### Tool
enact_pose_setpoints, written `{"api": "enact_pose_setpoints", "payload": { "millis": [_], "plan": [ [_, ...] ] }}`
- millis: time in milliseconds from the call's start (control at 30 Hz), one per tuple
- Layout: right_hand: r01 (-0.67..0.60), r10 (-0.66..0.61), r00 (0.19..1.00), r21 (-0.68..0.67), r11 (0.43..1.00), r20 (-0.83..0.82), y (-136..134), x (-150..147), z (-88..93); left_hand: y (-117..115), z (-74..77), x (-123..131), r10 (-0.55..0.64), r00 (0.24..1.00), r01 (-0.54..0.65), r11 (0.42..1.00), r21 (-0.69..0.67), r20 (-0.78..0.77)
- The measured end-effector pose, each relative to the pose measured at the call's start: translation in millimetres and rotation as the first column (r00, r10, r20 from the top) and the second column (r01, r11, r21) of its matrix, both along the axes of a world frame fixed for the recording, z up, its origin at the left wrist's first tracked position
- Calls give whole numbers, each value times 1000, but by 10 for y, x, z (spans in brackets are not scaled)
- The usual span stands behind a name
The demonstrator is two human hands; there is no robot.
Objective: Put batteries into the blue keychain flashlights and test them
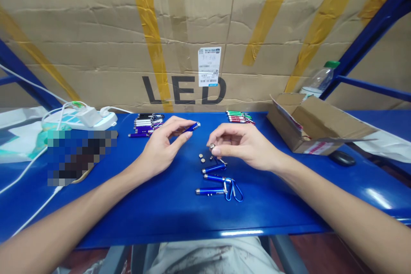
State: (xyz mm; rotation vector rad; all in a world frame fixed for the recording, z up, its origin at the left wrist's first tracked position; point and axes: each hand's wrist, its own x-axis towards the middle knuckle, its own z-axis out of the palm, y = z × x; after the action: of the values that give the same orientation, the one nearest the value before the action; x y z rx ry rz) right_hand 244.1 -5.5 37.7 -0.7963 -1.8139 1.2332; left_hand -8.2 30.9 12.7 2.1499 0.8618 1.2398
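Observation:
My left hand [163, 143] grips a small blue keychain flashlight [192, 128] between thumb and fingers, its silver end pointing right. Across from it, my right hand [242, 145] pinches a small round silver piece [212, 147] that looks like a button cell. Two button cells [203, 160] lie on the blue table [154, 209] below and between the hands. Nearer to me, three blue flashlights [210, 191] lie one below another, and a blue carabiner [236, 190] is by the lowest ones.
Black, white and purple flashlights [146, 123] are lined up behind my left hand. Green and red ones [237, 117] lie at the back right. An open cardboard box [289, 130], a black mouse [342, 158], a power strip [93, 118] and a pixelated phone-like object [81, 158] stand around.

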Motion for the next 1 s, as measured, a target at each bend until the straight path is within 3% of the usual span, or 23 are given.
{"api": "enact_pose_setpoints", "payload": {
  "millis": [133,200,267,367,533,733,833,1000],
  "plan": [
    [35,-92,967,237,971,236,109,185,57,-2,-2,0,0,1000,0,1000,-16,-1],
    [13,-199,881,397,918,430,199,366,110,-1,-4,-3,0,1000,0,1000,-26,-5],
    [-40,-268,750,446,894,604,293,582,165,0,-7,-5,-1,1000,1,999,-32,-8],
    [-80,-226,579,330,940,783,400,878,208,2,-9,-7,3,1000,-4,999,-34,-17],
    [-40,-91,508,129,991,857,478,1084,122,6,-18,-10,1,1000,-2,999,-42,-31],
    [27,-124,346,122,992,930,528,1138,42,17,-39,-10,-23,999,20,998,-61,-40],
    [46,-221,348,219,975,911,518,1147,100,23,-43,-11,-19,999,17,998,-65,-42],
    [27,-297,427,317,948,854,460,1003,181,37,-51,-15,-26,999,23,995,-100,-22]
  ]
}}
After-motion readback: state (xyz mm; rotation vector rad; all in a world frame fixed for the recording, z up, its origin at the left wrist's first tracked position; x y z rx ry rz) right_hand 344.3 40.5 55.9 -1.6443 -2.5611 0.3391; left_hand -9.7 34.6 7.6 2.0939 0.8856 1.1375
